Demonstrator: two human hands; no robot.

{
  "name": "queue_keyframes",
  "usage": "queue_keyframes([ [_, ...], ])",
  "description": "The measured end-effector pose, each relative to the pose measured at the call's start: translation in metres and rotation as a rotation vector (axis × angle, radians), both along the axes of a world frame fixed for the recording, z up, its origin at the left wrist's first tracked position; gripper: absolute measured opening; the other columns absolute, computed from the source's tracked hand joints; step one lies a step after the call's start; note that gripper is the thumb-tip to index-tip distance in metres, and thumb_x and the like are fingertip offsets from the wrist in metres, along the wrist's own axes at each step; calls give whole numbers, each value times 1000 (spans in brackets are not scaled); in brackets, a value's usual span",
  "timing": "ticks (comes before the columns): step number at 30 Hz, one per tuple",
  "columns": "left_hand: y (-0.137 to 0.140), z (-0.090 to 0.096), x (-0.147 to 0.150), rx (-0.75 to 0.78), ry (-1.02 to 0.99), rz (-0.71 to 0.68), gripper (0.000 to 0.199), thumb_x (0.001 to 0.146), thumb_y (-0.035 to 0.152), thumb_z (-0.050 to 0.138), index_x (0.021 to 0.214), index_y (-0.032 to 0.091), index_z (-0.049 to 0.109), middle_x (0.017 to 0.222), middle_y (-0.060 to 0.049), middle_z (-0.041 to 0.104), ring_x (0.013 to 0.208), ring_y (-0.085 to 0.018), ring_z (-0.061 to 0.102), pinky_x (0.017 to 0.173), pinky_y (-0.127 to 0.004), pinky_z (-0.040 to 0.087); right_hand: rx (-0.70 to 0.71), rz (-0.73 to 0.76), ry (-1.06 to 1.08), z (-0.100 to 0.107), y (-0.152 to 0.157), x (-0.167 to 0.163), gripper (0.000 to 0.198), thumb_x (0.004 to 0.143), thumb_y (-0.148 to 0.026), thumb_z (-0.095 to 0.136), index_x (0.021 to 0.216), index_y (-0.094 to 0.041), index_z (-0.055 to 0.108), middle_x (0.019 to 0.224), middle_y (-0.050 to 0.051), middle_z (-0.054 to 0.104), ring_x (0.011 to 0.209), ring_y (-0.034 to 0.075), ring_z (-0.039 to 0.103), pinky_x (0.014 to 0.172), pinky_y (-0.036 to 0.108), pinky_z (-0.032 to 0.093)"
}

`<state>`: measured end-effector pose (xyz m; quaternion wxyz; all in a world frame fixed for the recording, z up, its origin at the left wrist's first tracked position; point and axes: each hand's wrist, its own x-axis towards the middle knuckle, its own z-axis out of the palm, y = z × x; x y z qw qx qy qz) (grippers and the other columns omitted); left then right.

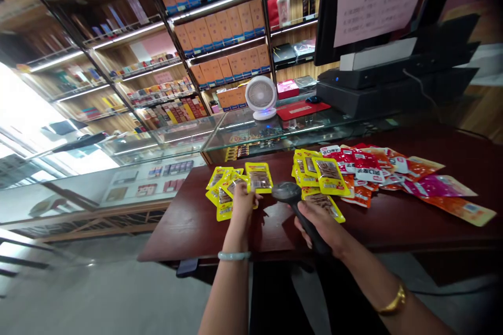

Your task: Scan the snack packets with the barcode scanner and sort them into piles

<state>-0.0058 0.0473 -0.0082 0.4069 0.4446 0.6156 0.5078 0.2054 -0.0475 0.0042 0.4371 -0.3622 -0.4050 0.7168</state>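
My right hand (324, 225) is wrapped round the handle of a black barcode scanner (288, 192), whose head points left. Facing it is a yellow snack packet (259, 177) with brown sticks showing through its window. My left hand (243, 201) has its fingers closed at that packet's lower left corner, with the fingertips partly hidden. Several similar yellow packets (218, 196) lie beside and under my left hand. To the right of the scanner is another pile of yellow packets (330, 175).
Red and orange snack packets (365, 167) spread over the right of the dark wooden table (181, 225). Behind it stand a glass counter (228, 136), a white fan (261, 97), a red mat (302, 110) and a monitor (326, 23) with a paper sheet. Stocked shelves line the wall.
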Motion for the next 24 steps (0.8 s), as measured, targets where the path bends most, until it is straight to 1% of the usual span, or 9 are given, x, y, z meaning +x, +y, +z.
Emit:
queue_keyframes([
  [2,1,9,-13,-7,139,128,29,80,21,59,103,19,42,70,-1,66,49,-13,59,52,-26,48,4,-20,-16,-2,-4,4,44,82,-64,57,86,-22,46,56,-8,52,32,5,42,30,17,38],
  [4,-1,17,-21,25,397,277,32,77,19,62,105,18,46,95,-9,68,78,-20,67,71,-34,53,9,-40,-36,-4,-8,11,44,82,-64,57,86,-22,46,56,-8,52,33,5,43,31,17,39],
  [7,-11,26,-15,128,789,428,42,77,23,66,115,17,50,125,-17,56,119,-28,54,96,-41,45,-1,-93,-84,-7,-15,27,44,82,-65,56,86,-21,49,58,-7,52,35,6,44,32,17,39],
  [9,-19,28,3,182,918,357,40,81,28,62,118,15,52,124,-16,57,122,-29,50,100,-41,42,0,-141,-116,-7,-19,40,44,83,-64,56,87,-21,51,60,-6,53,37,6,45,34,17,39],
  [12,-29,23,45,177,994,-8,28,86,38,58,104,17,62,104,-11,66,105,-25,59,93,-35,44,10,-208,-127,-6,-24,59,41,85,-61,56,92,-21,52,61,-6,54,39,6,46,36,17,40],
  [15,-38,14,89,110,1075,-273,42,85,57,55,90,17,67,93,-12,67,93,-25,62,84,-35,45,25,-260,-110,-3,-28,74,40,86,-60,55,92,-21,53,61,-6,54,40,6,46,37,18,41],
  [19,-50,5,130,84,1200,-286,55,77,66,58,90,14,66,95,-15,66,96,-31,61,81,-37,44,37,-295,-104,-1,-32,86,40,86,-61,54,89,-21,52,60,-6,53,39,6,46,37,18,41],
  [22,-49,2,136,68,1175,-304,41,79,53,63,91,14,63,95,-15,66,97,-30,61,80,-35,43,27,-295,-100,-3,-35,89,40,86,-61,55,91,-21,52,60,-7,52,39,6,46,37,18,41],
  [24,-44,0,128,3,1048,-291,27,85,43,60,92,17,59,89,-12,66,88,-26,63,74,-32,42,12,-282,-98,-4,-36,88,40,86,-61,55,92,-21,51,60,-7,52,39,6,45,37,17,41],
])
